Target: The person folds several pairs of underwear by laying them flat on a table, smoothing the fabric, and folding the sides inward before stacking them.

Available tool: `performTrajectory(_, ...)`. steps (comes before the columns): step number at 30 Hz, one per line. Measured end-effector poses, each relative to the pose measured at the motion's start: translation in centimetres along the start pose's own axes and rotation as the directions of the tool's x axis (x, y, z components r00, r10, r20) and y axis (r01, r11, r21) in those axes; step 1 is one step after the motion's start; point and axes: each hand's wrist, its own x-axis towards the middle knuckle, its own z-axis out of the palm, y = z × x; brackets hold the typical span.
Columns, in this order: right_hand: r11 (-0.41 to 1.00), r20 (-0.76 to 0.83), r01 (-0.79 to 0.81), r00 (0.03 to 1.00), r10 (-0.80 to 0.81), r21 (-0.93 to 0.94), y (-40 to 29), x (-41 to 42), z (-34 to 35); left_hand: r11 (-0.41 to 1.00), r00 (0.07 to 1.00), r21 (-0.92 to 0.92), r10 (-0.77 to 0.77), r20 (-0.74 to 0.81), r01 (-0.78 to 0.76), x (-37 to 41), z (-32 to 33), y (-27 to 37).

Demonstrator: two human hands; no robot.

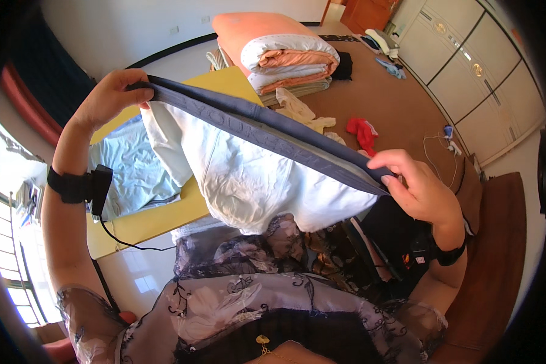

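Note:
A pair of white boxer briefs [250,182] with a dark grey elastic waistband hangs stretched between my hands. The waistband slants down from left to right, and its opening shows as a narrow gap. My left hand [116,98] pinches one end of the band, above a yellow table. My right hand [414,182] grips the other end, lower and over the bed side. Below the left forearm, a light blue garment [132,168] lies spread on the yellow table [227,86]. Part of that table is hidden behind the white fabric.
Folded orange-and-white quilts [273,45] are stacked on the brown bed [373,95]. A red garment [363,134], a cream garment [300,109] and light blue cloth [391,68] lie there. A white cable with a plug [454,146] rests near the wardrobe [464,59]. Dark clothes [386,227] lie near my right arm.

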Motion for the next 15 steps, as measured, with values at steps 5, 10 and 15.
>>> performTrajectory(5, 0.984, 0.099, 0.047, 0.995, -0.03, -0.171, 1.2, -0.5, -1.3, 0.997, 1.0, -0.077, 0.024, 0.01, -0.023, -0.1, 0.3, 0.7)
performTrajectory(10, 0.993, 0.129, 0.063, 0.99, -0.05, -0.099, 2.3, -0.7, -1.2, 0.985, 1.0, -0.174, -0.001, 0.0, 0.001, 0.0, 0.3, 0.7)
performTrajectory(15, 0.967, -0.146, -0.116, 0.978, 0.151, 0.225, 3.3, -2.3, -2.6, 0.876, 0.991, -0.482, 0.059, 0.119, 0.005, -0.8, -1.0, -0.1)
